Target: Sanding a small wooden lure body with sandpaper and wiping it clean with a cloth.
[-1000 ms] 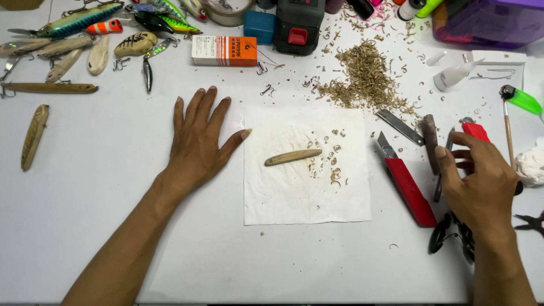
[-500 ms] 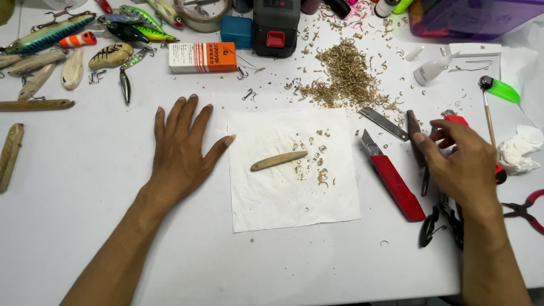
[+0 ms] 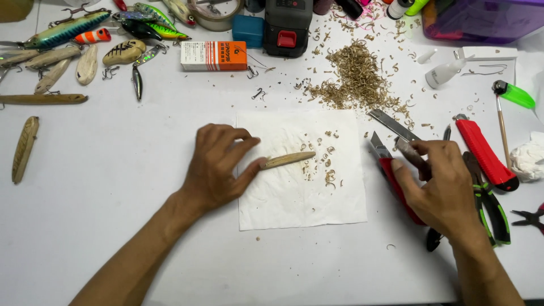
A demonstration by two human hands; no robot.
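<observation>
Left hand (image 3: 218,167) pinches the near end of the wood blank (image 3: 288,160), which lies on the white paper sheet (image 3: 300,209); a firmer grip further along would steady it. Right hand (image 3: 436,190) is closed around a dark-handled knife (image 3: 409,154), over the red cutter (image 3: 396,178). At the far edge: an orange-and-white box (image 3: 213,55), then a teal box (image 3: 248,30).

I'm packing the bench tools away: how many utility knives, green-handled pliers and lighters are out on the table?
Red utility knives: 2, one partly under the right hand
Green-handled pliers: 1
Green lighter: 1
Total: 4
</observation>
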